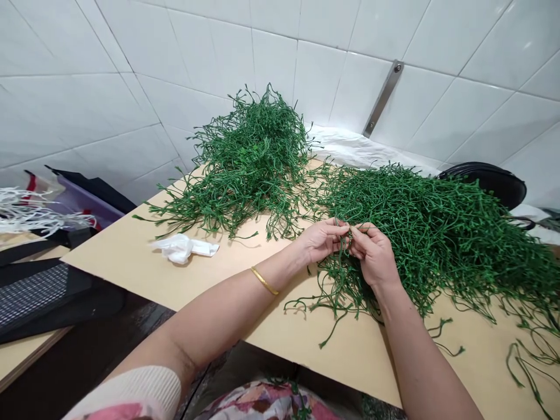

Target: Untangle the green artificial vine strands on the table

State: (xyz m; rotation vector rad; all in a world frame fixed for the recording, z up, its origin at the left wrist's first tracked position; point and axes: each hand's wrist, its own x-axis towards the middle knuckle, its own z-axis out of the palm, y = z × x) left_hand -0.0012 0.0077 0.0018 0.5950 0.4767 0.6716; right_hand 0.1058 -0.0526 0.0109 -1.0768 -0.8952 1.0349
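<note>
My left hand [322,239] and my right hand [371,249] meet fingertip to fingertip over the board. Between them they pinch a thin green cord [342,248]; its exact shape is partly hidden by the fingers. Right beside my right hand spreads a large heap of green cords [406,227] with small tufted ends. Beyond my left hand rises a second, taller green pile [258,146]. A few loose strands [335,300] lie on the board beneath my hands.
A pale board [280,332] carries everything. Crumpled white tissue [179,248] lies at its left. Behind are white plastic sheeting [350,143], a black case [485,178] and a tiled wall with a metal bracket [384,99]. White cords [35,213] sit far left.
</note>
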